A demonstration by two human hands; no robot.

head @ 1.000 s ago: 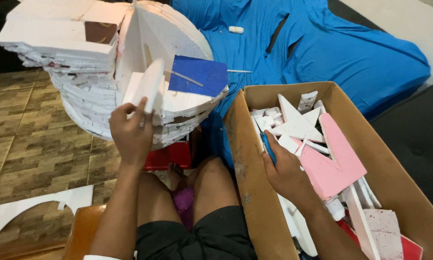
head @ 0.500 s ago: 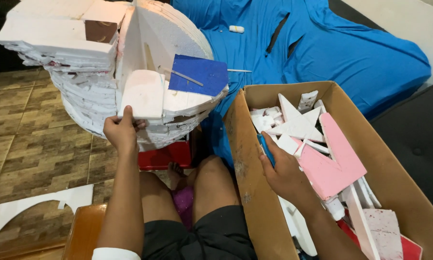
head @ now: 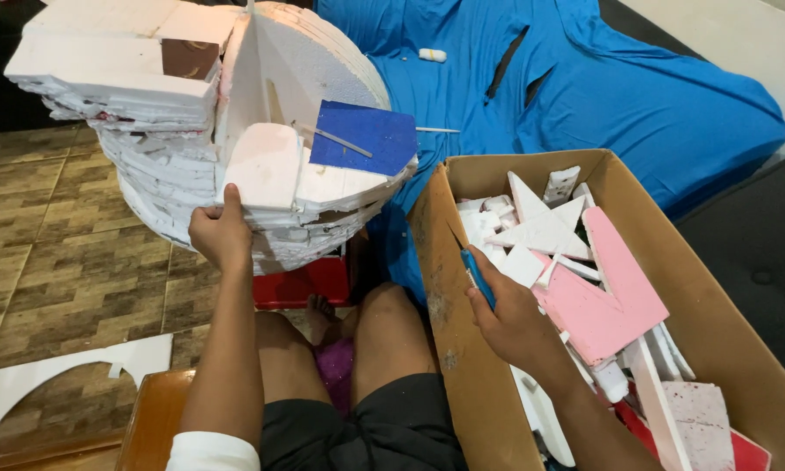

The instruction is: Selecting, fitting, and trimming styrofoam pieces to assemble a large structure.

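My left hand [head: 221, 234] grips the front edge of a tall stack of white foam sheets [head: 174, 166], just below a small rounded white foam piece [head: 262, 164] lying on top. A blue square sheet [head: 364, 138] rests on the stack beside it. My right hand [head: 513, 316] is inside a cardboard box [head: 706, 288], fingers closed around a blue tool [head: 478, 277]. The box holds white foam stars [head: 542, 228], a pink foam shape [head: 604, 292] and several offcuts.
A blue cloth [head: 602, 96] covers the surface behind the box. A red container [head: 298, 284] sits under the foam stack by my knees. A white foam offcut [head: 52, 384] lies on the tiled floor at left. A wooden seat edge [head: 153, 419] is below.
My left hand has let go of the small rounded foam piece, now lying flat on the stack, and dropped to the stack's front edge. My right hand stays in the box.
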